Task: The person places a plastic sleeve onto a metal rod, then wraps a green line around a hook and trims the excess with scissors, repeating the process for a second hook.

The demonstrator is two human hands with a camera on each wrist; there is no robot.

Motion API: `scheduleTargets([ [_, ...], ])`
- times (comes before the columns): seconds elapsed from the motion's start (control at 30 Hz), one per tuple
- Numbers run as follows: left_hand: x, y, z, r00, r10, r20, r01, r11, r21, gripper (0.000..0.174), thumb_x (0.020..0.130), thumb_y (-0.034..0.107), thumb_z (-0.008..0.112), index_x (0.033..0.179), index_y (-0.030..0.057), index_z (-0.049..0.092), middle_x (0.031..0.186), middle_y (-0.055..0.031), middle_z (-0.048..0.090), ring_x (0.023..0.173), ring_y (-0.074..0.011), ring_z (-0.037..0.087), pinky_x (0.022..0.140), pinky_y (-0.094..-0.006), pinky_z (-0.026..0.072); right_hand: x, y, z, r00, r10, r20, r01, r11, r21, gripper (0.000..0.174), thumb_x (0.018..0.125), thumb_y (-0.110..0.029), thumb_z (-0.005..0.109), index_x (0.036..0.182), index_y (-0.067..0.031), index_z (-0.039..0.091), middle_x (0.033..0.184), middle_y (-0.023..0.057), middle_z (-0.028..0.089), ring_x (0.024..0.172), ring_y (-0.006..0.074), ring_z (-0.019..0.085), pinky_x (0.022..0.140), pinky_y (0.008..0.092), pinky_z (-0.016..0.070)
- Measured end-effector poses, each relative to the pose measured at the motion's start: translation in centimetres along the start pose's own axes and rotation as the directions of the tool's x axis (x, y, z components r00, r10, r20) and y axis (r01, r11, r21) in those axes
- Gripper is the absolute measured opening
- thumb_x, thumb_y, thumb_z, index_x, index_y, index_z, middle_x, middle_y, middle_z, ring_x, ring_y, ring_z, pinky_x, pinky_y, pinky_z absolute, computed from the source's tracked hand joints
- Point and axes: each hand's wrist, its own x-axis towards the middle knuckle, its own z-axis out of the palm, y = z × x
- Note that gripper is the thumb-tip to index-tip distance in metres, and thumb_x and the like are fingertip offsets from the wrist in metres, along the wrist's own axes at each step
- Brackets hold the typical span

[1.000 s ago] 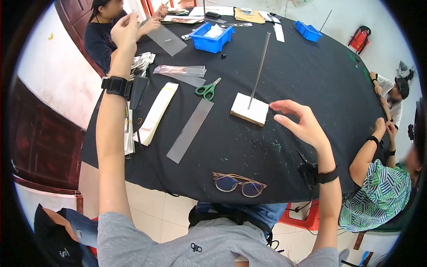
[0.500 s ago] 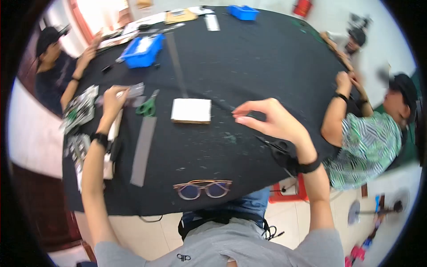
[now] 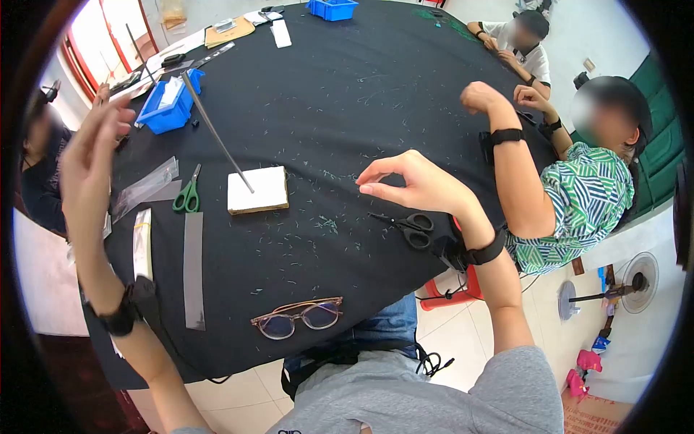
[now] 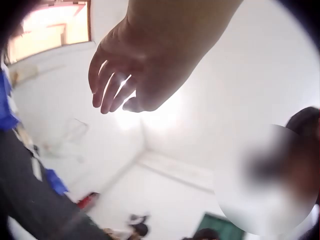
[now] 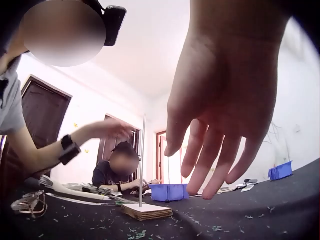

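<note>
My left hand (image 3: 94, 155) is raised over the table's left side, its fingers loosely extended around nothing; the left wrist view shows the hand (image 4: 145, 65) against the wall and ceiling. Above the black cloth, my right hand (image 3: 423, 184) hangs with relaxed, slightly bent fingers, holding nothing; its spread fingers show in the right wrist view (image 5: 225, 115). Between the hands stands a white block (image 3: 258, 191) with a thin metal rod (image 3: 217, 135) rising from it. Green scissors (image 3: 187, 194) and a clear strip (image 3: 194, 271) lie left of the block.
Glasses (image 3: 298, 318) lie near the front edge. Black scissors (image 3: 412, 229) are below my right hand. Banded white strips (image 3: 142, 246) and clear bags (image 3: 148, 186) lie at left, a blue bin (image 3: 168, 108) beyond. Other people sit at both sides.
My left hand went down to the strips and bags at the left, then rose again, empty. The head view has turned rightward. My right hand keeps nearly the same pose.
</note>
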Motion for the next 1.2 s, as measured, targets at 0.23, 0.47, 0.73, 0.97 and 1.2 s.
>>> scheduleTargets([
  [0.23, -4.8, 9.4, -2.4, 0.980, 0.184, -0.082, -0.172, 0.976, 0.134, 0.032, 0.098, 0.019, 0.045, 0.118, 0.0009, 0.063, 0.084, -0.0028, 0.059, 0.078, -0.0085, 0.054, 0.071, -0.0217, 0.0387, 3.7, 1.8, 0.7, 0.988, 0.127, -0.091, -0.129, 0.992, -0.014, 0.018, 0.083, -0.014, 0.067, 0.087, 0.0033, 0.069, 0.074, 0.0153, 0.069, 0.070, 0.0217, 0.068, 0.065, 0.0315, 0.0521],
  [0.47, -4.5, 7.3, -2.2, 0.978, 0.027, -0.206, -0.015, 0.998, 0.056, 0.033, 0.097, 0.021, 0.048, 0.115, -0.0013, 0.064, 0.076, 0.0007, 0.054, 0.074, -0.0049, 0.051, 0.069, -0.0185, 0.0366, 11.3, 5.5, -2.8, 0.818, 0.447, -0.363, -0.535, 0.823, -0.192, 0.018, 0.073, -0.016, 0.068, 0.082, 0.0004, 0.071, 0.082, 0.0210, 0.069, 0.082, 0.0311, 0.070, 0.077, 0.0389, 0.0545],
  [0.73, -4.6, 5.6, -2.1, 0.938, -0.063, -0.340, 0.095, 0.993, 0.077, 0.035, 0.097, 0.022, 0.049, 0.118, -0.0028, 0.062, 0.073, 0.0007, 0.052, 0.072, -0.0051, 0.050, 0.071, -0.0179, 0.0375, 18.1, 13.9, -5.3, 0.299, 0.809, -0.506, -0.952, 0.287, -0.104, 0.034, 0.082, -0.020, 0.065, 0.112, -0.0040, 0.067, 0.120, 0.0176, 0.063, 0.116, 0.0303, 0.058, 0.094, 0.0375, 0.0481],
  [0.97, -4.4, 4.4, -3.3, 0.940, -0.031, -0.339, 0.077, 0.989, 0.123, 0.035, 0.096, 0.022, 0.050, 0.119, -0.0032, 0.061, 0.073, 0.0005, 0.052, 0.072, -0.0052, 0.050, 0.072, -0.0177, 0.0378, 18.5, 16.4, -3.0, 0.100, 0.826, -0.555, -0.995, 0.094, -0.040, 0.034, 0.087, -0.022, 0.064, 0.117, -0.0050, 0.065, 0.126, 0.0154, 0.058, 0.118, 0.0295, 0.055, 0.093, 0.0385, 0.0479],
  [1.2, -4.4, 4.0, -4.0, 0.960, 0.005, -0.281, 0.047, 0.983, 0.178, 0.036, 0.096, 0.022, 0.050, 0.119, -0.0036, 0.060, 0.073, 0.0002, 0.051, 0.071, -0.0053, 0.050, 0.073, -0.0176, 0.0381, 20.2, 18.6, -2.1, 0.008, 0.782, -0.623, -0.998, 0.045, 0.043, 0.031, 0.091, -0.018, 0.054, 0.118, -0.0056, 0.063, 0.130, 0.0156, 0.051, 0.120, 0.0293, 0.050, 0.095, 0.0420, 0.0410],
])
